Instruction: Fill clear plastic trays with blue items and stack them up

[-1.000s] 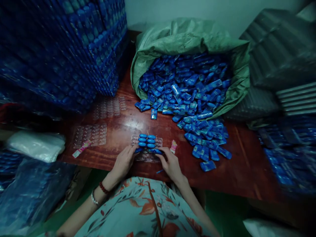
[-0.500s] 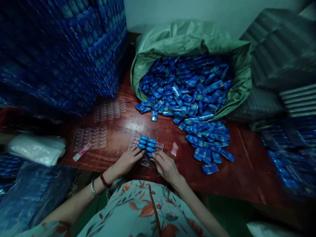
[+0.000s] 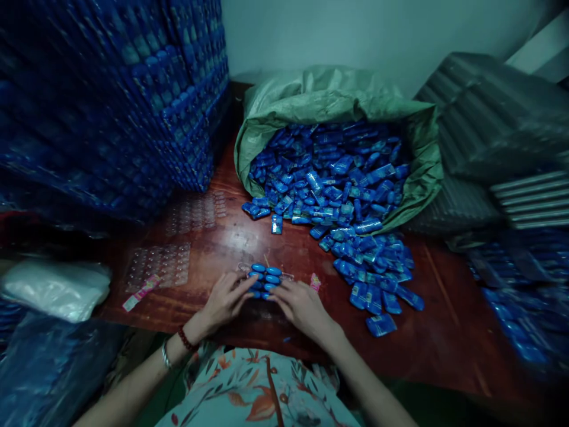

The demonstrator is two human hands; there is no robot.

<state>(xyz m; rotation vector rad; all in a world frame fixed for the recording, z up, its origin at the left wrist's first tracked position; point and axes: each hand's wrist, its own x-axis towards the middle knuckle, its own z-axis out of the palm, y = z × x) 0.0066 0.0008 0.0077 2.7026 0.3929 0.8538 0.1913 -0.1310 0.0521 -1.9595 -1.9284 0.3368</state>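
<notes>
Head view, nearest me: my left hand [image 3: 226,299] and right hand [image 3: 299,305] lie flat, fingers spread, pressing from both sides on the blue pieces [image 3: 264,279] seated in a clear blister tray [image 3: 267,274] at the table [image 3: 444,308] edge; I judge this steadies them in their pockets. Neither hand grips anything. Left lie 2 empty trays [image 3: 157,264] and a white bag [image 3: 56,287]. Beyond, loose blue packets [image 3: 377,279] spill from a green sack [image 3: 333,95], beside stacked blue cartons [image 3: 111,101].
</notes>
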